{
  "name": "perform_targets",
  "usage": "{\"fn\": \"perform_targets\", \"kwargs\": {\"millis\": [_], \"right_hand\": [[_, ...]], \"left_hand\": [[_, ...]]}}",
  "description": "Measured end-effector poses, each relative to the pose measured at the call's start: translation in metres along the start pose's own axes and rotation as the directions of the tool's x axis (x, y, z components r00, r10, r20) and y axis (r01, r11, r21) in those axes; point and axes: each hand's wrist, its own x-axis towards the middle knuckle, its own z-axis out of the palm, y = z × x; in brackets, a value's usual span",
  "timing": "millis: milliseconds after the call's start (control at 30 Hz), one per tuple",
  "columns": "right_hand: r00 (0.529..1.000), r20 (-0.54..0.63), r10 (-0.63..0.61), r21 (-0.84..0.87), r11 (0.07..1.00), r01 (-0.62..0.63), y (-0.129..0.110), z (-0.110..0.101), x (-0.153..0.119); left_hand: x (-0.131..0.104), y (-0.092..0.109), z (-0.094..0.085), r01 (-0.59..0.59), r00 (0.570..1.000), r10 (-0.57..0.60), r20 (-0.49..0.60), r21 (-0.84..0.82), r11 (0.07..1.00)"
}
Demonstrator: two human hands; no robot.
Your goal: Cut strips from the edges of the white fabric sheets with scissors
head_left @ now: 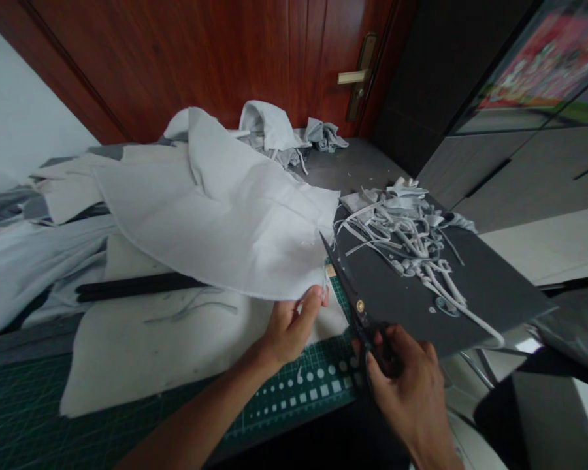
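Observation:
A large white fabric piece [225, 215] with a curved lower edge spreads across the middle of the work surface. My left hand [294, 323] pinches its lower right corner between thumb and fingers. In my right hand [406, 385] is a pair of black scissors [360, 305], gripped by the handles. The blades point up and left, their tip beside the fabric's right edge; they look nearly closed. Under the white piece lies a cream fabric panel [176, 352], with a thin grey strip [196, 312] on it.
Several cut fabric strips [411, 228] are heaped on the dark table [494, 287] at right. A green cutting mat [24, 398] runs along the front. Crumpled fabric [269, 127] lies at the back, below a wooden door [200, 59]. More grey fabric [14, 261] is piled at left.

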Motion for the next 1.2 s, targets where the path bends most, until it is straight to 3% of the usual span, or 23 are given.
{"fn": "perform_targets", "kwargs": {"millis": [133,333,600,933,1200], "right_hand": [[0.999,0.012,-0.038,0.053,0.998,0.037,-0.002,-0.003,-0.008],[0.991,0.058,-0.123,0.038,0.992,0.120,0.008,0.001,-0.026],[0.982,0.042,-0.186,-0.062,0.980,0.188,0.012,0.003,-0.039],[0.998,0.000,-0.067,-0.137,0.988,0.067,0.000,0.004,-0.044],[0.999,0.025,0.030,-0.121,0.992,-0.027,-0.016,0.005,-0.039]], "left_hand": [[0.001,0.006,0.004,0.005,1.000,-0.007,-0.017,-0.089,0.996],[-0.004,-0.003,0.002,0.042,0.980,-0.063,-0.186,-0.118,0.992],[-0.004,0.000,-0.002,0.022,0.990,-0.019,-0.141,0.024,0.999],[-0.004,0.007,0.014,0.051,0.972,-0.054,-0.230,-0.018,0.999],[-0.003,0.019,0.012,0.070,0.980,-0.075,-0.185,-0.032,0.997]]}}
